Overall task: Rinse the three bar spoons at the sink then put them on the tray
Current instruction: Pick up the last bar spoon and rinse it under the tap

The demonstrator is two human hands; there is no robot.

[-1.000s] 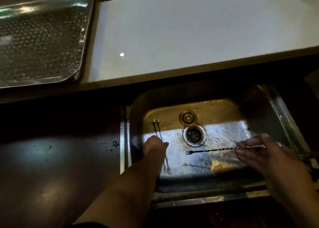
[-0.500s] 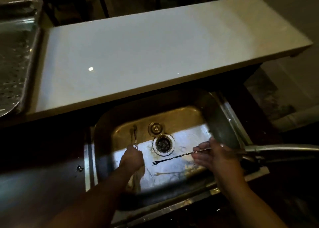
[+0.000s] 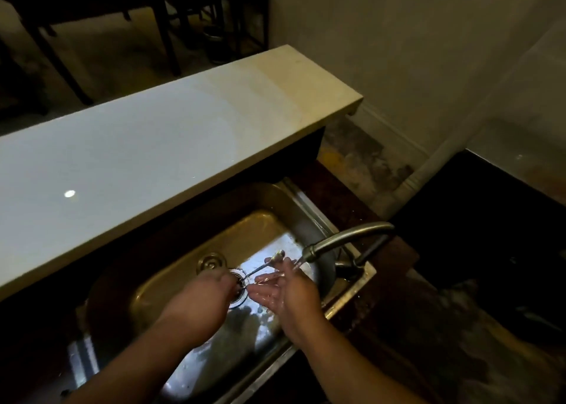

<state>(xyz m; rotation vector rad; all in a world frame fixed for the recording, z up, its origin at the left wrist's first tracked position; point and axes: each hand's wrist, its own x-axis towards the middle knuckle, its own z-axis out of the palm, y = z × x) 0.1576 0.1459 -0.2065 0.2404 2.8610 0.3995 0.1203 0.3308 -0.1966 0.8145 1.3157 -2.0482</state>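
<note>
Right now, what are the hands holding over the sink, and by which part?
The left hand holds bar spoons by their lower ends; how many is unclear. The right hand is open under the faucet water, gripping nothing.

Just past the basin a long pale counter slab [image 3: 171,149] runs across my view from left to right, its surface glossy, with a small round spot of reflected light [image 3: 69,193] near its left end. Its right end stops short of the plaster wall [image 3: 428,51]. Beyond the slab stands a dark wooden table [image 3: 88,2], and next to it what looks like a stool or chair [image 3: 226,8], too dim for me to tell which. To my right lies a dark countertop [image 3: 505,220], and a white baseboard [image 3: 395,134] follows the foot of the wall. The floor [image 3: 364,161] below it is blotchy and stained.
</note>
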